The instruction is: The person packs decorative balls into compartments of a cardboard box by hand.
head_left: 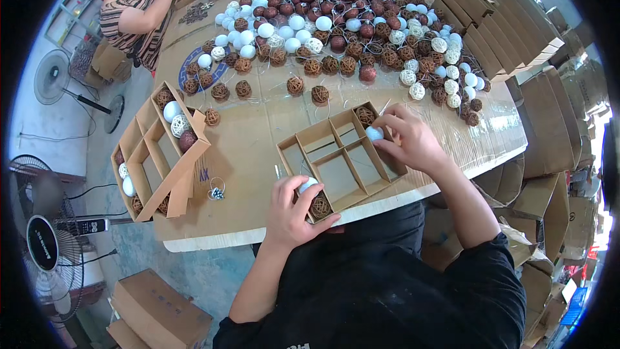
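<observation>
A divided cardboard tray (357, 195) lies in front of me near the table edge. My left hand (289, 214) bends over its near left end. Its thumb and fingers close around a white ball (309, 185), beside a brown woven ball (320, 207) in the same row of compartments. At the far right end, my right hand (413, 141) pinches another white ball (374, 134) at a compartment, just below a second brown woven ball (365, 115). The middle compartments hold no balls; thin pale strings or wires cross some of them.
Loose white, brown woven, cream and dark red balls (336, 0) spread over the far table. Stacked divided trays (184, 178), the top one partly filled, stand left. Near them lies a small silver-beaded ring (217, 191). A person (139, 16) works at far left; folded cardboard (510, 32) stands right.
</observation>
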`<state>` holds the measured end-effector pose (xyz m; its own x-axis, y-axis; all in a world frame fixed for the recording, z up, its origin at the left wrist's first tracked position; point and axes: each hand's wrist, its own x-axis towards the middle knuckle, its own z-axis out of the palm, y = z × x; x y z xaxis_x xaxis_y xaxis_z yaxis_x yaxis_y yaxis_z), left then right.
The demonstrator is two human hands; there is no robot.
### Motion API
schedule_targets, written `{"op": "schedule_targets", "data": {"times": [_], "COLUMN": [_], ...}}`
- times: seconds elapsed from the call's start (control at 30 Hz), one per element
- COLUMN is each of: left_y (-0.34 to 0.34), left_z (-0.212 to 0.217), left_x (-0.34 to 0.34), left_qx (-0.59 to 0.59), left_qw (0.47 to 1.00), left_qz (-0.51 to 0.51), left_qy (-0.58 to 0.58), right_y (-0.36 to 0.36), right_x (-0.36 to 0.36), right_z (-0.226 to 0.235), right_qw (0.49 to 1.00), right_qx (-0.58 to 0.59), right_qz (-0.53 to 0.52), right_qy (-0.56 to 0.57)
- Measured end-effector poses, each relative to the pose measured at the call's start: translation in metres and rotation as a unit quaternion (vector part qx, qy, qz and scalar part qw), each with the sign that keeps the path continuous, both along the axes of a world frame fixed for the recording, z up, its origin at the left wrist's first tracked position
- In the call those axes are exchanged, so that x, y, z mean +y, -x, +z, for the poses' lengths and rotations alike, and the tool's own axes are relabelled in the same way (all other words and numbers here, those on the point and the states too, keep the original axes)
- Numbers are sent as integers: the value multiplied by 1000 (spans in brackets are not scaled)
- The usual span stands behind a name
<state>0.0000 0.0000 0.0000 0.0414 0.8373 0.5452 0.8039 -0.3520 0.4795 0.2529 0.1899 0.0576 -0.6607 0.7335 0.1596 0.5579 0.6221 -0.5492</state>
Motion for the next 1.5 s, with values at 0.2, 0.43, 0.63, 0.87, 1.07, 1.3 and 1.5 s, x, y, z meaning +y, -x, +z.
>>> {"op": "schedule_targets", "data": {"times": [0.2, 0.43, 0.63, 0.87, 1.07, 1.3, 1.5], "left_y": [2, -1, -2, 2, 0, -1, 0], "left_z": [5, 4, 4, 3, 9, 6, 7], "left_x": [4, 1, 3, 3, 6, 4, 4], "left_qx": [8, 20, 6, -26, 20, 10, 21], "left_qw": [1000, 1000, 1000, 999, 999, 999, 999], "left_qz": [-8, 6, -4, 2, 26, 31, 34], "left_qy": [-21, -17, -25, -21, -11, 2, 8], "right_y": [-1, -39, -50, -43, -43, -29, -27], "right_x": [-1, 62, 83, 64, 58, 24, -19], "right_z": [-4, -1, -6, 10, -4, 16, 16], "right_qw": [999, 956, 963, 984, 980, 983, 989], "right_qx": [35, -14, -154, -42, 95, 161, 31], "right_qz": [-5, -230, -202, -175, -176, -79, 52], "right_qy": [19, -184, -88, -17, 15, -24, -136]}}
